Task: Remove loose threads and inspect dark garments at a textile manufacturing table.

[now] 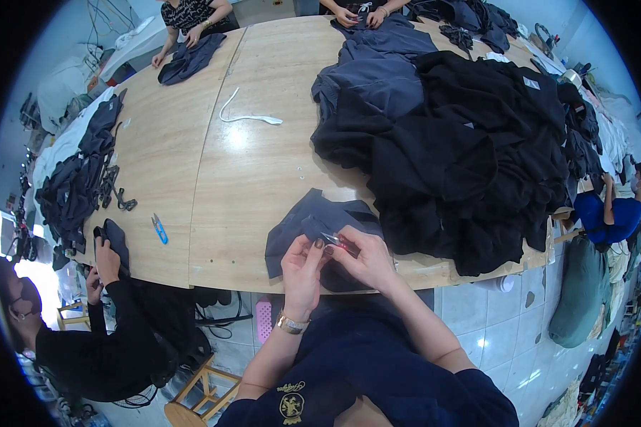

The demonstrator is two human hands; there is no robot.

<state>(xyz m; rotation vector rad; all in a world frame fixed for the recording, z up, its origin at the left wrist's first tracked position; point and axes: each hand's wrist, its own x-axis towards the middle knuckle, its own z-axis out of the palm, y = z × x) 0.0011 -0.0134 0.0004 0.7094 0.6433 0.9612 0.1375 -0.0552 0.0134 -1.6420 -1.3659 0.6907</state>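
A dark grey piece of clothing [285, 238] lies at the table's near edge in front of me. My left hand [303, 269] is closed, pinching a fold of this cloth between thumb and fingers. Right beside it, my right hand [367, 262] is wrapped round a small pair of red-handled thread snips [344, 246]. The metal tips of the snips point left at the pinched cloth, close to my left fingertips. Exactly where the blades meet the cloth is too small to tell.
A big heap of black garments [441, 164] rises to the right, with dark grey ones [377, 78] behind. Blue snips [159, 229] and a white cord [249, 118] lie leftward. Co-workers handle dark cloth at left and far side; a wooden stool [199, 391] stands below.
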